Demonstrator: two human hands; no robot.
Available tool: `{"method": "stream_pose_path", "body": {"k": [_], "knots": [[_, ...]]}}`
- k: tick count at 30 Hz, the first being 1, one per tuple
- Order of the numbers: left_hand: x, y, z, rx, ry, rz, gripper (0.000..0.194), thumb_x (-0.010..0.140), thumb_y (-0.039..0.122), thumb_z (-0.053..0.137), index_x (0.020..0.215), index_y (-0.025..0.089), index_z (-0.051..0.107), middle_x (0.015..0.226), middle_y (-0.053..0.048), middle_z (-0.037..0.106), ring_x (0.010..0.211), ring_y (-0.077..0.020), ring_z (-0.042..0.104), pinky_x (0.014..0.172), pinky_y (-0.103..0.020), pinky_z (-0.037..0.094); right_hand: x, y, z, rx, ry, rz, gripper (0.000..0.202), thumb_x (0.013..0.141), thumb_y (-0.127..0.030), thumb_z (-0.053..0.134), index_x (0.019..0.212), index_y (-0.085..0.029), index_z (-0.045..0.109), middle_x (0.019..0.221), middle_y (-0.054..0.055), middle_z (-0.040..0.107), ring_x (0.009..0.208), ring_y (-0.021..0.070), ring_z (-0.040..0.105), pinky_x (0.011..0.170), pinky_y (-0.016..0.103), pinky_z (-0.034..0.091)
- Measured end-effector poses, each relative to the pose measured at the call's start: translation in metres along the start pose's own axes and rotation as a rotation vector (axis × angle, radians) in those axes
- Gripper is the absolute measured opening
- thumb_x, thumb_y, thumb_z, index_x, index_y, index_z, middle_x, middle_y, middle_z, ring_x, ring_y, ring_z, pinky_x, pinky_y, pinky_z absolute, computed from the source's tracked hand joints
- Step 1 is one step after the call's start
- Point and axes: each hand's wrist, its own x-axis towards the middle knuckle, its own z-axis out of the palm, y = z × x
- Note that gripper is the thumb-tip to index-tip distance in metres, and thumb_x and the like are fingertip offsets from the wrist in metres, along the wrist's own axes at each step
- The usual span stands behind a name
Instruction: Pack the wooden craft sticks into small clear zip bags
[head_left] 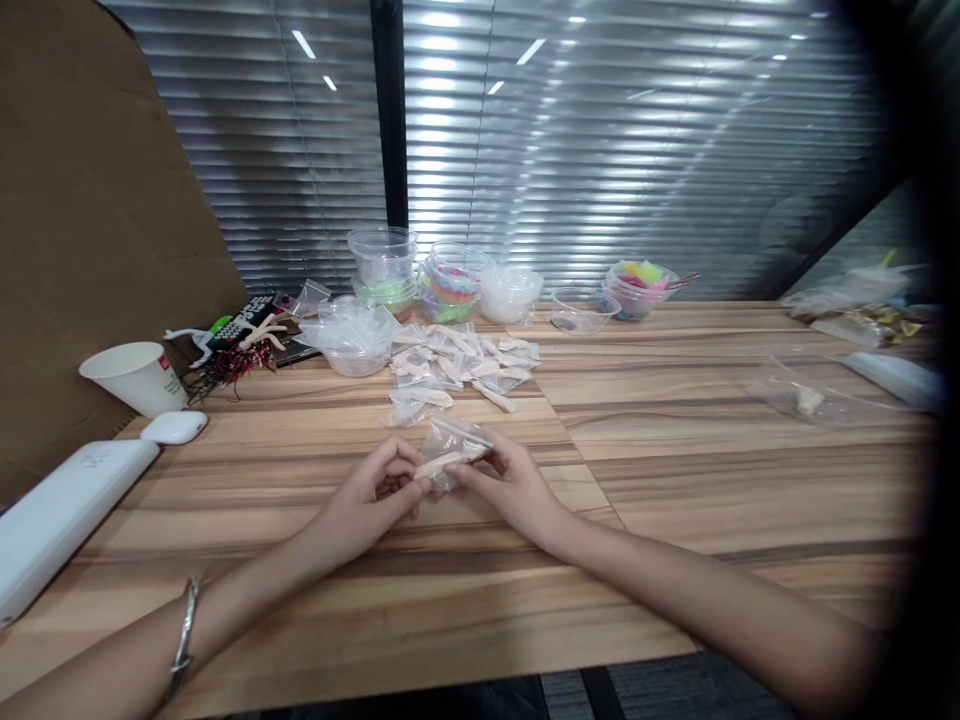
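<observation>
Between my two hands is a small clear plastic bag (450, 440) with a pale, slim piece inside. My left hand (382, 485) pinches its lower left side between thumb and fingers. On the other side, my right hand (510, 480) grips the bag with the thumb in front and the fingers behind. Just beyond lies a pile of similar clear bags (457, 360), holding pale beige pieces whose exact kind I cannot make out. A clear bowl (356, 355) heaped with plastic bags stands left of that pile.
Stacked clear tubs (382, 265) and bowls of colourful material (454, 280) line the back by the blinds. At left are a paper cup (139, 375), a white case (175, 427) and a long white device (75, 510). A clear container (810, 395) sits at right.
</observation>
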Motion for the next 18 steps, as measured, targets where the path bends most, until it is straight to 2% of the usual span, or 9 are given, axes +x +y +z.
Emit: {"method": "stream_pose_path", "body": {"k": [5, 8, 13, 18], "knots": [[0.0034, -0.0038, -0.0014, -0.034, 0.139, 0.011, 0.028, 0.082, 0.034, 0.06, 0.096, 0.016, 0.043, 0.082, -0.002, 0.061, 0.071, -0.0102, 0.054, 0.066, -0.022, 0.041, 0.008, 0.0044, -0.0001, 0.17, -0.074, 0.045, 0.028, 0.085, -0.04, 0.055, 0.096, -0.015, 0.05, 0.086, 0.003, 0.053, 0.078, 0.0097, 0.05, 0.071, 0.022, 0.04], [0.007, -0.0067, -0.0044, -0.023, 0.215, 0.012, 0.031, 0.078, 0.033, 0.065, 0.093, 0.016, 0.044, 0.077, -0.001, 0.061, 0.071, -0.0104, 0.056, 0.066, -0.021, 0.04, 0.0101, 0.0048, -0.0011, 0.142, -0.127, 0.034, 0.028, 0.085, -0.041, 0.054, 0.094, -0.014, 0.051, 0.085, 0.003, 0.053, 0.077, 0.0092, 0.049, 0.073, 0.022, 0.039], [0.0089, -0.008, -0.005, 0.033, 0.197, 0.028, 0.03, 0.076, 0.031, 0.067, 0.091, 0.014, 0.047, 0.078, -0.001, 0.061, 0.074, -0.0115, 0.058, 0.067, -0.021, 0.041, 0.0092, 0.0074, -0.001, 0.03, -0.182, 0.059, 0.032, 0.085, -0.044, 0.052, 0.089, -0.012, 0.055, 0.084, 0.004, 0.054, 0.077, 0.0101, 0.048, 0.071, 0.022, 0.038], [0.0086, -0.0077, -0.0039, 0.01, 0.173, 0.019, 0.028, 0.076, 0.029, 0.067, 0.092, 0.014, 0.049, 0.08, -0.002, 0.064, 0.077, -0.0117, 0.061, 0.071, -0.021, 0.044, 0.0086, 0.0058, -0.0015, 0.023, -0.199, 0.053, 0.034, 0.087, -0.044, 0.049, 0.076, -0.012, 0.051, 0.075, 0.002, 0.051, 0.072, 0.0092, 0.046, 0.067, 0.021, 0.036]]}}
